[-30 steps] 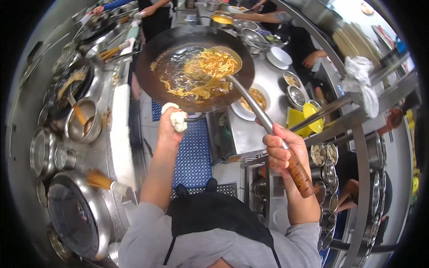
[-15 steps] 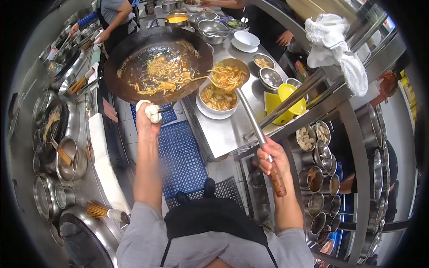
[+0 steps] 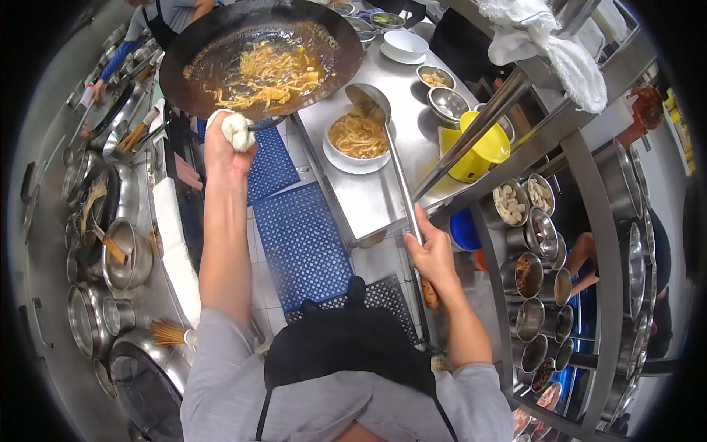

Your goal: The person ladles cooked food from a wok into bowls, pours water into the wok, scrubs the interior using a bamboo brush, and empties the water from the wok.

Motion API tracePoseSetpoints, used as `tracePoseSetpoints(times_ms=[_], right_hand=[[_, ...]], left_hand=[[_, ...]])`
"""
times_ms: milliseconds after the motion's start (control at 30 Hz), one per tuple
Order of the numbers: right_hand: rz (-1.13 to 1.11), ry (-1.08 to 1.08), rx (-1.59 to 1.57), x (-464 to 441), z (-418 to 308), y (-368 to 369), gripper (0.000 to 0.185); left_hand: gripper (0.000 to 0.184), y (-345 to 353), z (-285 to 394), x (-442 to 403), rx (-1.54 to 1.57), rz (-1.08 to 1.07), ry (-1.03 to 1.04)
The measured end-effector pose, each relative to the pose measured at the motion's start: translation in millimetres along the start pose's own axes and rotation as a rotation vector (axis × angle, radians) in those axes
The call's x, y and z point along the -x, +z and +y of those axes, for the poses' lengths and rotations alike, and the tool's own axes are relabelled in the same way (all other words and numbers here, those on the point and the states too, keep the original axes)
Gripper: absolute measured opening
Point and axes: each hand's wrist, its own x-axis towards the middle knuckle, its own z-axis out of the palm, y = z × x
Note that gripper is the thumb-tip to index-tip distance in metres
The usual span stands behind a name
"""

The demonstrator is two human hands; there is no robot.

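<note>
At far left, a metal pot (image 3: pixel 136 267) has a wooden-handled utensil (image 3: pixel 114 249) lying across its rim. The left arm extends nearly straight forward from the shoulder, the left hand (image 3: pixel 230 151) raised with fingers closed on a bunched white cloth (image 3: pixel 237 132) at the wok's handle. The wok (image 3: pixel 213 55) is held up beyond that hand, its open face toward the wearer, noodles and sauce (image 3: pixel 272 74) inside. To its right, a white bowl of noodles (image 3: pixel 359 137) sits on a white plate (image 3: pixel 355 168) on the steel counter (image 3: pixel 367 210). The ladle (image 3: pixel 368 102) is tipped at the bowl's far edge, its long axis slanting from scoop down rightward to the brown grip. The right hand (image 3: pixel 433 254), elbow bent, has its fingers clamped on the shaft above that grip.
</note>
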Motion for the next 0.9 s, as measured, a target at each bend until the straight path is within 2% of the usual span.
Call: tracePoseSetpoints(times_ms=[33,133,233,300,367,433,567,667,700,733,767,800,867,900], right_hand=[[0.032,-0.037,0.046,1.4,-1.4,1.4,0.064],[0.046,-0.033,-0.235,-1.8,6.3,5.8,0.064],[-0.110,0.246,-0.531,-0.6,-1.3,-2.2,0.063],[0.033,-0.003,-0.365,-4.8,25.6,17.9,0.061],[0.067,-0.040,-0.373,-1.1,23.6,25.7,0.060],[-0.005,0.129,-0.551,4.9,-4.4,22.6,0.060],[-0.062,0.156,-0.824,0.4,6.2,42.6,0.061],[-0.135,0.303,-1.183,4.5,-0.6,42.4,0.060],[-0.105,0.404,-1.362,10.1,-11.1,41.3,0.046],[-0.205,0.349,-1.626,9.9,8.9,44.0,0.050],[-0.408,0.287,-1.759,16.6,-4.6,35.5,0.050],[-0.490,0.216,-1.732,23.6,-17.6,32.8,0.053],[-0.581,0.202,-1.423,27.3,-45.5,28.1,0.055],[-0.535,0.214,-1.104,24.6,-70.1,23.1,0.057]], left_hand=[[0.009,9.5,1.3,2.6,-0.041,0.060,0.028],[0.009,17.2,14.8,13.9,0.023,0.054,0.001],[0.008,3.1,25.1,28.4,0.041,0.015,0.009],[0.006,-10.9,33.7,44.5,0.046,0.015,0.020],[0.004,-31.2,39.3,68.8,0.042,0.035,0.015],[0.002,-50.3,42.9,92.2,0.030,0.060,0.007],[0.002,-108.9,34.4,117.9,0.056,0.173,-0.005],[0.004,-130.7,29.6,142.7,0.038,0.204,-0.051],[0.006,-163.1,19.1,136.2,0.044,0.154,0.018],[0.006,-153.4,21.2,150.7,0.022,0.251,0.022],[0.004,-162.9,18.0,155.3,0.078,0.210,0.040],[0.004,-175.6,14.4,158.3,0.072,0.201,0.011],[0.003,-175.1,14.2,172.3,0.087,0.217,-0.060],[0.002,-175.7,9.9,175.9,0.080,0.227,-0.042]])
